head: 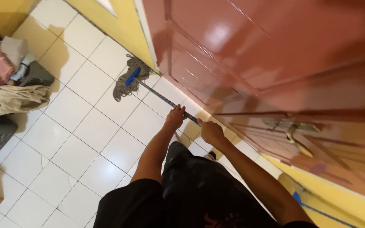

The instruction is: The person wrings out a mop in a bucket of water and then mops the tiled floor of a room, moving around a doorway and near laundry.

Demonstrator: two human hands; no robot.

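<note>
Nearest, just beside the glossy red-brown wooden door [250,55]: right hand [211,131] and left hand [175,117], fingers closed around the thin blue-and-metal mop handle [161,98]. Farther along the door's foot, on white floor tiles [81,139]: grey string mop head [127,82] with blue clamp, likely light, stiff in the shaft, limp and draggy at the strands, best held on the shaft. Farthest from the door: dark plastic laundry baskets [36,75] heaped with cloth.

A mop [137,82] with a blue head clamp and grey string strands is laid slanted across the white tiled floor. Its strands are spread beside the red door's foot, and its thin dark handle is gripped at the upper end.
</note>
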